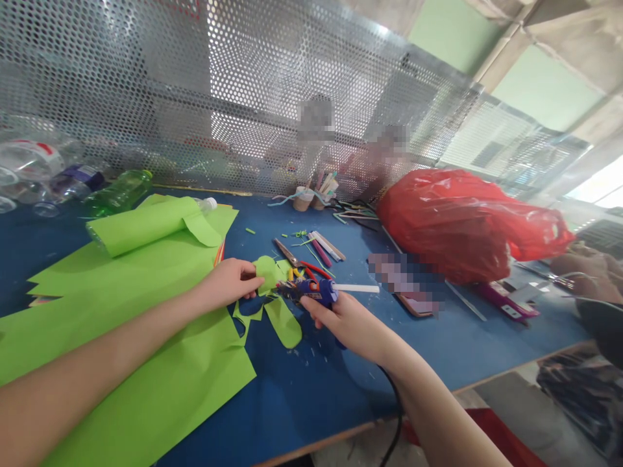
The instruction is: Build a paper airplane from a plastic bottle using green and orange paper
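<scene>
Pinched in my left hand (233, 280) is a small cut piece of green paper (266, 272). My right hand (343, 318) is wrapped round a blue glue gun (316, 292) with a white glue stick poking out of its back. The nozzle points left and is close to the green piece; whether they touch I cannot tell. Just below the nozzle lies a rounded green paper strip (283, 323), beside a cut scrap (247, 321). Behind the glue gun rest scissors (292, 254) with red handles. Large green sheets (146, 324) lie under my left forearm.
A green-wrapped bottle (146, 224) lies on the sheets, with more plastic bottles (119, 191) at the far left. Cups of sticks (304, 200) stand by the perforated metal screen (263, 117). A red plastic bag (452, 220) and a phone (403, 282) are on the right. A black cord (396, 415) hangs over the table edge.
</scene>
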